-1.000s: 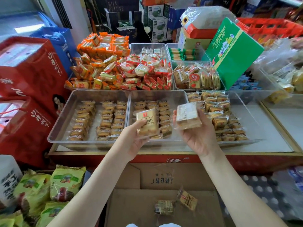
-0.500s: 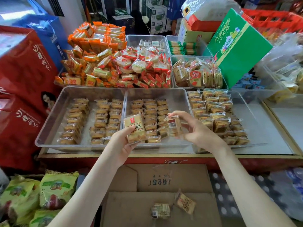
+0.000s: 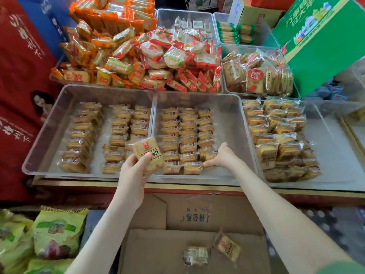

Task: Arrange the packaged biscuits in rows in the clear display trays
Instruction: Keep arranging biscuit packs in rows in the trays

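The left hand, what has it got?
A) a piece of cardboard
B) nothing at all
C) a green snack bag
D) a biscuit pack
D: the left hand grips a biscuit pack with a red label, held up in front of the clear trays.

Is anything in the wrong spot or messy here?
Yes. Two clear-wrapped yellow biscuit packets lie loose and crooked on the brown cardboard box, down below the clear plastic trays, not lined up in rows.
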A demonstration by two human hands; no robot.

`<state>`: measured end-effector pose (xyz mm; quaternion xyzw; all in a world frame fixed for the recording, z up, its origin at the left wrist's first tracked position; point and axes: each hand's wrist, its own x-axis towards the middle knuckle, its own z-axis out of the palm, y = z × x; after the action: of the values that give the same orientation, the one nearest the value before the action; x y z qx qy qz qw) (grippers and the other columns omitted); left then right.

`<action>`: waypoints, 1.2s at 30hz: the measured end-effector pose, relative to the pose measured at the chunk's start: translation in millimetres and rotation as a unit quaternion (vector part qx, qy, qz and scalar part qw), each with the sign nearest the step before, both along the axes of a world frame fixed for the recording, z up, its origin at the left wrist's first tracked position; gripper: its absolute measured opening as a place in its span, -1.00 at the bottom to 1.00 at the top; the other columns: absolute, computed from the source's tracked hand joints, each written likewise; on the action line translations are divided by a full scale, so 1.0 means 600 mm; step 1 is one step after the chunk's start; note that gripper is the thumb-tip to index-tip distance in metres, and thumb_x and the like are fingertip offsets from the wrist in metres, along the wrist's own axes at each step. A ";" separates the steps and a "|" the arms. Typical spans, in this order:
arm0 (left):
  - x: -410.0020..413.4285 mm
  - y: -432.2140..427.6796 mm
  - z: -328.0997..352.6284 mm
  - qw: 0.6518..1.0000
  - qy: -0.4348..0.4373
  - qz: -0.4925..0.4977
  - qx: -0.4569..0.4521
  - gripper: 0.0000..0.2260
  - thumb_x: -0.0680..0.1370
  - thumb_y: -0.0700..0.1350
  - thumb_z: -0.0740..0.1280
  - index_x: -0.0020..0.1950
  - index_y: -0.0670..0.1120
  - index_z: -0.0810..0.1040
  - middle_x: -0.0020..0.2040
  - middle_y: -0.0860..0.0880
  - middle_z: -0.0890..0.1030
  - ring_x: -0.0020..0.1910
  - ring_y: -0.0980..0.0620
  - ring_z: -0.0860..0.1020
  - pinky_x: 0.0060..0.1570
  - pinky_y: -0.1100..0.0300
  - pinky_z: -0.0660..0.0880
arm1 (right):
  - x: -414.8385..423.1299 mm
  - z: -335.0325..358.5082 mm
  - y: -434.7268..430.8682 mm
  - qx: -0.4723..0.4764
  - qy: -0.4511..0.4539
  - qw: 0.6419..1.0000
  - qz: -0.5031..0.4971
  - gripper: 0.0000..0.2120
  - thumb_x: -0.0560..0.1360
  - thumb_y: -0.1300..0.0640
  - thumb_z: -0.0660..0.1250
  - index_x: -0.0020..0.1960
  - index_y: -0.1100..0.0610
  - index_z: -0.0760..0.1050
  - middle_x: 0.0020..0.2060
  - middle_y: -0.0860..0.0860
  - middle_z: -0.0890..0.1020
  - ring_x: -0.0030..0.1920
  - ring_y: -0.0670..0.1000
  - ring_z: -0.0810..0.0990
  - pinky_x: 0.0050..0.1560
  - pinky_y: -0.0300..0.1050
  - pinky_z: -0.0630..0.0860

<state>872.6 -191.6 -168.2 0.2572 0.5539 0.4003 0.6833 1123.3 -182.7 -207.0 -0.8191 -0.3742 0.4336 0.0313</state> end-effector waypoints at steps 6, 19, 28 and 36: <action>0.008 0.003 -0.013 0.997 0.011 -0.069 0.021 -0.80 0.59 -0.13 0.33 0.21 -0.08 0.55 0.04 -0.02 0.70 0.02 0.03 0.68 -0.03 0.20 0.57 | -0.011 -0.016 0.010 -0.069 0.043 0.997 0.004 0.19 0.41 0.10 0.53 0.54 0.12 -0.43 0.55 0.14 0.10 0.47 0.17 0.26 0.41 0.05 0.27; 0.023 0.032 0.018 0.907 0.060 -0.415 0.037 -0.75 0.51 -0.15 0.45 0.18 0.00 0.59 0.01 -0.06 0.71 -0.05 0.00 0.70 -0.15 0.14 0.64 | -0.088 0.144 -0.045 0.209 0.186 0.956 0.090 -0.85 0.58 0.17 0.31 0.00 -0.02 0.63 -0.13 -0.14 0.66 -0.12 -0.17 0.64 -0.20 -0.23 0.60; 0.006 0.025 0.002 0.972 -0.040 -0.223 0.055 -0.66 0.41 -0.07 0.40 0.14 -0.19 0.57 0.06 -0.12 0.69 0.08 -0.07 0.66 0.05 0.09 0.59 | -0.099 0.094 -0.073 0.306 0.318 0.858 -0.263 -0.89 0.59 0.25 0.26 -0.09 0.19 0.52 -0.23 0.04 0.69 -0.14 0.02 0.63 0.07 0.10 0.52; 0.012 0.006 0.016 0.976 0.113 -0.155 0.104 -0.93 0.60 -0.24 0.31 -0.02 -0.19 0.59 -0.10 -0.10 0.71 -0.13 0.06 0.70 -0.20 0.28 0.60 | -0.104 0.103 -0.094 0.320 0.329 0.846 -0.272 -0.86 0.58 0.26 0.27 -0.13 0.19 0.54 -0.26 0.04 0.64 -0.15 0.07 0.55 0.00 0.01 0.50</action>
<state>879.9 -188.0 -158.4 0.4529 0.5360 0.3131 0.6400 1061.2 -239.1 -145.1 -0.6416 -0.2221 0.5082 0.5298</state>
